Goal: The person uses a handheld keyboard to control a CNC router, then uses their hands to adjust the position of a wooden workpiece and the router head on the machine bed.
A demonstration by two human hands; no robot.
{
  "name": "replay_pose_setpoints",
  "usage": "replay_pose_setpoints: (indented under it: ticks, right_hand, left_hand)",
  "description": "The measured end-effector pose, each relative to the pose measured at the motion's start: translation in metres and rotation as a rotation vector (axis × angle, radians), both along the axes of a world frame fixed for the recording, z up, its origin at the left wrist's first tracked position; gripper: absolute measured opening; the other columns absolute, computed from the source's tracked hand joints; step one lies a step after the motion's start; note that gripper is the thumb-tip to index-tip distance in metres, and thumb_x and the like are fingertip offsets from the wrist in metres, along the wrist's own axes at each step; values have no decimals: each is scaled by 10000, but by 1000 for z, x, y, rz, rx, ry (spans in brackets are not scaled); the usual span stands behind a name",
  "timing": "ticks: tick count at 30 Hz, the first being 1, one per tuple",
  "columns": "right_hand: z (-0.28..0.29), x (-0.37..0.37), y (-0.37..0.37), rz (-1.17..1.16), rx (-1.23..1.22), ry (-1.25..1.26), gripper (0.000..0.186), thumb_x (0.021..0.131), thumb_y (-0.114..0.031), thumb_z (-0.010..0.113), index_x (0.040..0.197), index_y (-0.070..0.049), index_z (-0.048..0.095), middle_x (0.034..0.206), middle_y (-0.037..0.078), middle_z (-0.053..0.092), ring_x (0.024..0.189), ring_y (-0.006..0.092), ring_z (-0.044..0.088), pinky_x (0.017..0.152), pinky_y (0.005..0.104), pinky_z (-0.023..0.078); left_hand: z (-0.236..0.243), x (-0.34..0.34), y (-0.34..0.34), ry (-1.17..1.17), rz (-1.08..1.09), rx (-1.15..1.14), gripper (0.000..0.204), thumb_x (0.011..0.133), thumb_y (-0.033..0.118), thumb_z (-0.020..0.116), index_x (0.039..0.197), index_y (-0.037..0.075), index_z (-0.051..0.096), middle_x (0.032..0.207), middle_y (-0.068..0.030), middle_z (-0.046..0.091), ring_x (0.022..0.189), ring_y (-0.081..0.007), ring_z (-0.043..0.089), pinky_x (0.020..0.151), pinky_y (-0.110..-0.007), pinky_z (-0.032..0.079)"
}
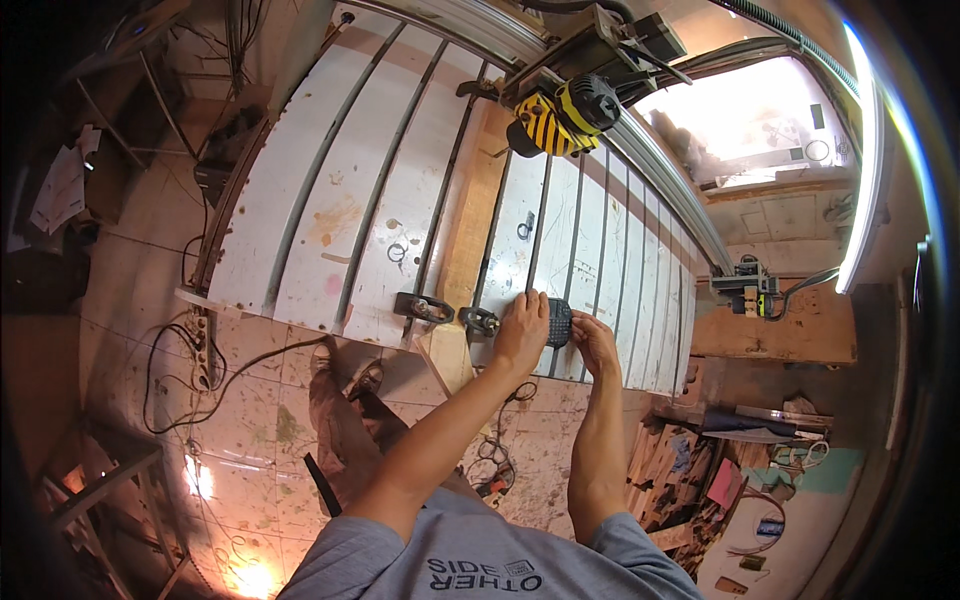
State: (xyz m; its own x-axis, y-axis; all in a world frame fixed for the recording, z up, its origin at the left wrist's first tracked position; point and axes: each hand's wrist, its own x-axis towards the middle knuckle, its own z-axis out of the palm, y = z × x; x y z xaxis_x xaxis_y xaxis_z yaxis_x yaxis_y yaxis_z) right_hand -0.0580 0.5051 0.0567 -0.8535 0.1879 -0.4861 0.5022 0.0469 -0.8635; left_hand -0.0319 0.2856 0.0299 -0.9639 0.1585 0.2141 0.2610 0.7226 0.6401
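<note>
My left hand (525, 322) has its fingers curled at the left side of a small black keypad (559, 324) on the white slotted machine bed (390, 130). My right hand (595, 340) grips the keypad's right edge. To the left of my hands, two black clamps (425, 307) flank the lower part of a long wooden board (470, 200) lying across the bed. A pale wooden block (445, 363) sticks out past the bed's near edge beside my left forearm.
A gantry spindle with a yellow-striped part (543, 125) spans the far side. A power strip and cables (203, 350) lie on the tiled floor at left, near metal racks (120, 490). Wood offcuts (660, 460) are piled at lower right; a light tube (860, 150) runs along the right.
</note>
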Motion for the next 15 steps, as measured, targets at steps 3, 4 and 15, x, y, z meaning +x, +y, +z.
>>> replay_pose_setpoints:
  ticks: [3,4,15]
  right_hand:
    - [5,-7,-13,-29,150,-69,282,921,-108,613,1130,61,697,932,51,688,757,112,595,654,231,473]
    - [2,-9,-9,3,175,-63,270,916,-146,622,1092,39,710,895,36,672,722,105,564,627,233,449]
    - [24,-34,-49,-41,496,-235,266,809,-279,666,886,-27,701,686,35,578,502,119,438,440,289,278]
  left_hand:
    - [1,-1,-1,-28,-28,0,549,814,12,614,1348,-70,519,1305,-171,554,1149,-287,550,988,-320,498]
    - [-2,-1,0,-6,-30,-11,547,810,7,611,1343,-72,520,1289,-172,554,1136,-287,553,980,-320,499]
    - [-1,-2,-4,17,-51,37,554,818,-9,607,1356,-84,499,1317,-187,557,1168,-306,541,1023,-328,471]
